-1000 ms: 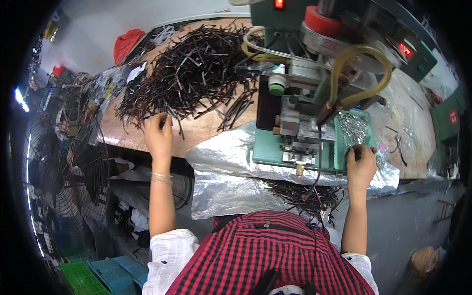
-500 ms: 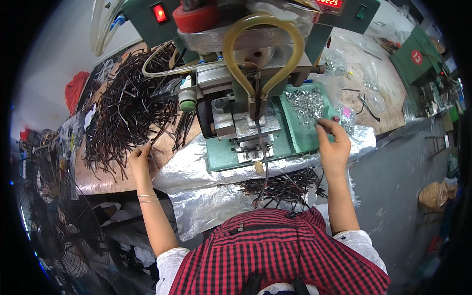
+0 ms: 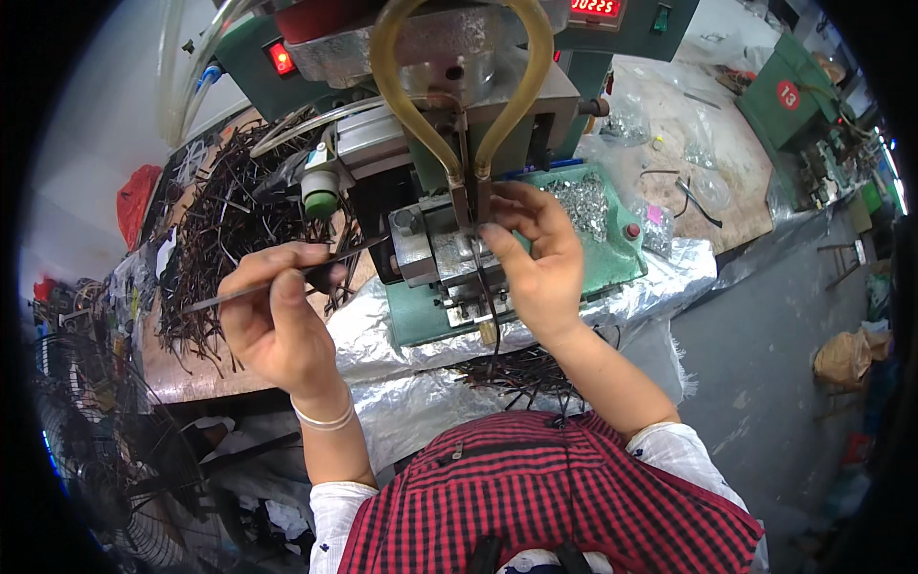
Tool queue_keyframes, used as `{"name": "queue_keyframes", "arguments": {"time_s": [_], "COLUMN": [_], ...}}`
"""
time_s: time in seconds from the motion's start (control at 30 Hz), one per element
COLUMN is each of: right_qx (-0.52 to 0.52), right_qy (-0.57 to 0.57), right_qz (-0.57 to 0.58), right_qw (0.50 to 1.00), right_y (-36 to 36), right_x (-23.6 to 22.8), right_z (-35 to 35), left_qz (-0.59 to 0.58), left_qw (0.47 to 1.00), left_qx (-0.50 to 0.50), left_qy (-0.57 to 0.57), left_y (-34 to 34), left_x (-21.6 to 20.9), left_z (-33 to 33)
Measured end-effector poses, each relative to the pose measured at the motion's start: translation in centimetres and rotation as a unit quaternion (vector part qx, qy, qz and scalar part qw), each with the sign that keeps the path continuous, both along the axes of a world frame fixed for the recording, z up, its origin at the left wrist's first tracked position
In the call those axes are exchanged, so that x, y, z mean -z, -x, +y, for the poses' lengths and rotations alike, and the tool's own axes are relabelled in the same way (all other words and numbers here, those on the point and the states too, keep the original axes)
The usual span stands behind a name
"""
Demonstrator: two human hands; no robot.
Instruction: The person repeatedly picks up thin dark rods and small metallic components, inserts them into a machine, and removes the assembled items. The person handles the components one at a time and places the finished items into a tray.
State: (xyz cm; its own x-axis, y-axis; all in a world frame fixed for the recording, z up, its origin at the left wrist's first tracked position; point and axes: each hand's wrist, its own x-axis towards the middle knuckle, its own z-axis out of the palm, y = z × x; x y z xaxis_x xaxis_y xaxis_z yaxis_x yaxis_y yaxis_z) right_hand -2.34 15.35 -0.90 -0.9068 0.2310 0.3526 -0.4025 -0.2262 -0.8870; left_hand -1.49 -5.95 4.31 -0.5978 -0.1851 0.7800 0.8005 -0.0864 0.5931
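My left hand (image 3: 287, 335) pinches a thin dark strip (image 3: 215, 300) between thumb and fingers. The strip lies nearly level, its far end close to the left side of the metal block (image 3: 413, 251) on the press. At the press tooling (image 3: 461, 251), my right hand (image 3: 547, 277) has its thumb and fingers curled in from the right; whatever they hold is hidden. Another dark strip (image 3: 493, 320) runs from the tooling down over the front of the green base (image 3: 411, 330). Small shiny metal pieces (image 3: 585, 203) fill part of a green tray behind my right hand.
A big heap of dark strips (image 3: 210, 239) covers the table on the left. More strips (image 3: 521, 375) lie on silver sheeting (image 3: 392, 392) before me. Yellowish tubing (image 3: 387, 86) loops above the tooling. Plastic bags (image 3: 655, 230) lie right of the tray. A fan (image 3: 124, 459) stands lower left.
My left hand has come up from the heap's edge toward the press, with a strip in it. My right hand has moved left from the tray to the tooling. The view has shifted slightly.
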Motion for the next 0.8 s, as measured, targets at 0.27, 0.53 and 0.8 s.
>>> {"name": "queue_keyframes", "arguments": {"time_s": [0.27, 0.53, 0.8], "right_qx": [-0.042, 0.072, 0.181], "right_qy": [-0.021, -0.417, -0.337], "right_qz": [-0.013, -0.15, -0.078], "right_qw": [0.999, 0.894, 0.92], "right_y": [-2.3, -1.4, 0.5], "right_x": [-3.0, 4.6, 5.7], "right_z": [-0.5, 10.1, 14.4], "left_qz": [0.014, 0.194, 0.239], "left_qw": [1.0, 0.876, 0.864], "left_qx": [-0.015, -0.098, -0.137], "left_qy": [0.024, 0.43, 0.421], "left_y": [1.3, -1.4, -0.6], "left_x": [-1.9, 2.5, 4.4], "left_z": [1.9, 5.3, 5.8]}}
